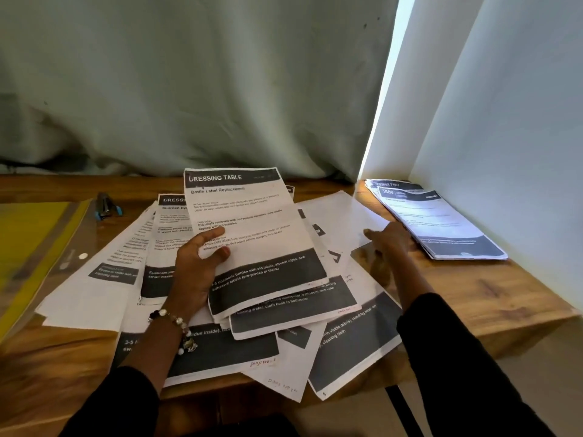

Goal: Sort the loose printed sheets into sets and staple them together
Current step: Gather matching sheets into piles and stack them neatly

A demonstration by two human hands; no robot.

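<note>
Loose sheets [220, 348] fanned across tabletop [492, 294], nearest edge to centre. Left hand [195, 272], 7 o'clock, fingers clamped on raised sheet [252, 222] headed "Dressing Table". Right hand [389, 239], 3 o'clock, blurred, fingers apart, flat on a sheet. Sorted stack [441, 225] at 2 o'clock by wall. Stapler [105, 205] at 10 o'clock, beside yellow folder [28, 234].

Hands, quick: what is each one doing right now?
Left hand: grips the "Dressing Table" sheet, thumb on its face.
Right hand: open, holding nothing, fingers stretched over the loose sheets beside the side stack.
</note>
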